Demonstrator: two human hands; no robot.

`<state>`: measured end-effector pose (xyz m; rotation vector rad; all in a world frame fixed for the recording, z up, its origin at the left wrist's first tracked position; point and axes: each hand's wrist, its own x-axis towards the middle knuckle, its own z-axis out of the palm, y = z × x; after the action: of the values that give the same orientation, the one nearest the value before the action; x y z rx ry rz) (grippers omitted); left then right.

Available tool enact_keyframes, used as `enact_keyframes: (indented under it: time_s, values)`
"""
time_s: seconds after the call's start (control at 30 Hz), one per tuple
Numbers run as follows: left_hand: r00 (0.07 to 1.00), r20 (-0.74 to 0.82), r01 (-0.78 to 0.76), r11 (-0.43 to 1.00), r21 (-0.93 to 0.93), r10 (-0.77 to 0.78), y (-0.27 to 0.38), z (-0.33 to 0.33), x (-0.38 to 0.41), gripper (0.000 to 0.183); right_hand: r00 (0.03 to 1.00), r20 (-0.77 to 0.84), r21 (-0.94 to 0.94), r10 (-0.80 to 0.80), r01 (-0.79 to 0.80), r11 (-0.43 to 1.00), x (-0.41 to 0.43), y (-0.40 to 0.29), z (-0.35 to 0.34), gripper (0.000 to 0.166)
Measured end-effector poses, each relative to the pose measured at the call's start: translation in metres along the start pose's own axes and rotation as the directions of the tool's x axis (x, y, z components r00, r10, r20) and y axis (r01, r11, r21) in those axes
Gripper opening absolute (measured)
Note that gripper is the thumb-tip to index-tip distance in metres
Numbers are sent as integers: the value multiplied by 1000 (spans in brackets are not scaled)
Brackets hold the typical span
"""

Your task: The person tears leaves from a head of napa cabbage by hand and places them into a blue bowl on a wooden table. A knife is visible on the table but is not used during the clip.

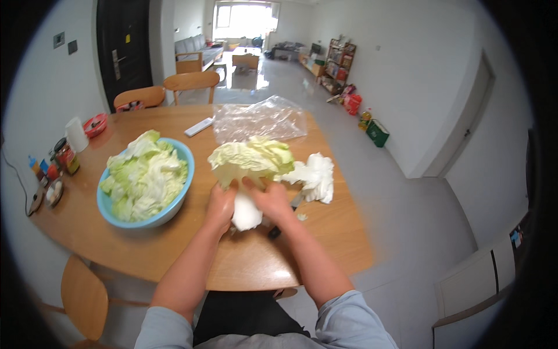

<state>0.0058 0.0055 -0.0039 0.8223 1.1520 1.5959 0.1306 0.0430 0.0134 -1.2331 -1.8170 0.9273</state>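
Note:
Between my left hand and my right hand is a large napa cabbage leaf, its white stem toward me and its frilly yellow-green top away. Both hands grip it over the table. Under my right forearm lies a knife with a black handle, partly hidden. White cabbage pieces lie to the right of my right hand. To the left, a light-blue basin is heaped with pale green cabbage leaves.
A crumpled clear plastic bag and a white remote control lie farther back on the wooden table. Jars, a paper roll and a red basket stand at the left edge. Wooden chairs stand around.

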Motion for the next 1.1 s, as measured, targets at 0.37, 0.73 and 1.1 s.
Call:
enact_keyframes:
  time_s: [0.37,0.73,1.1]
  values:
    - [989,147,35,989,-141,-14,-7,-5,3,27,994,35,268,-105,92,959,7,22,4,30]
    - [960,245,142,990,-1,-137,6,-14,2,24,904,422,570,-64,-210,794,16,30,-17,19]
    - [966,241,103,995,-18,-96,0,-8,1,22,989,80,456,125,-148,878,4,7,-2,31]
